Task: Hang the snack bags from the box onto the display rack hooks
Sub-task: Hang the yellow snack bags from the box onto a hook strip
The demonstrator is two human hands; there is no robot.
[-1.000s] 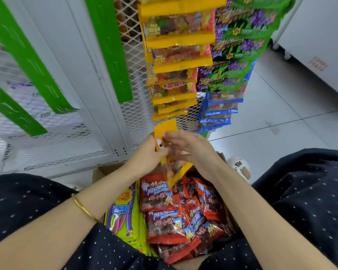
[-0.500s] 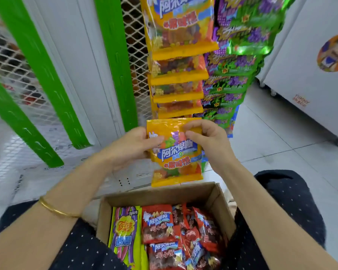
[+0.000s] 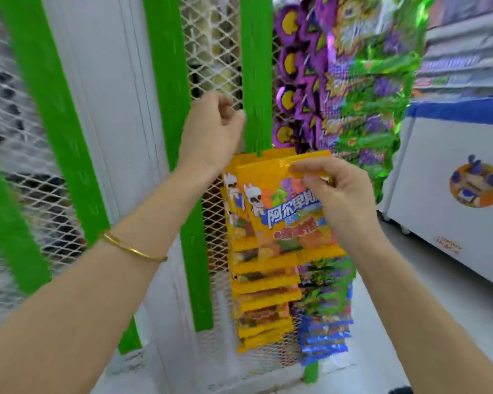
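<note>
bag [image 3: 279,223] nearly on the rack [image 3: 256,66]
right hand [image 3: 339,194] pinches the bag's top edge over the hung stack [image 3: 265,294]; left hand [image 3: 208,132] is curled at the mesh [image 3: 211,52], can't tell round what. Lots hung already, this one not yet

Single cam, head-mounted, wide-angle, edges bowed. Faces fwd, tilted slightly down, looking at the mesh rack [image 3: 211,52] at close range. Forearms enter from the bottom corners; left hand [image 3: 211,132], right hand [image 3: 336,194] and snack bag [image 3: 282,200] sit mid-frame. Freezer [image 3: 438,194] at right edge, floor [image 3: 452,308] lower right. Pic motion-blurred.
</note>
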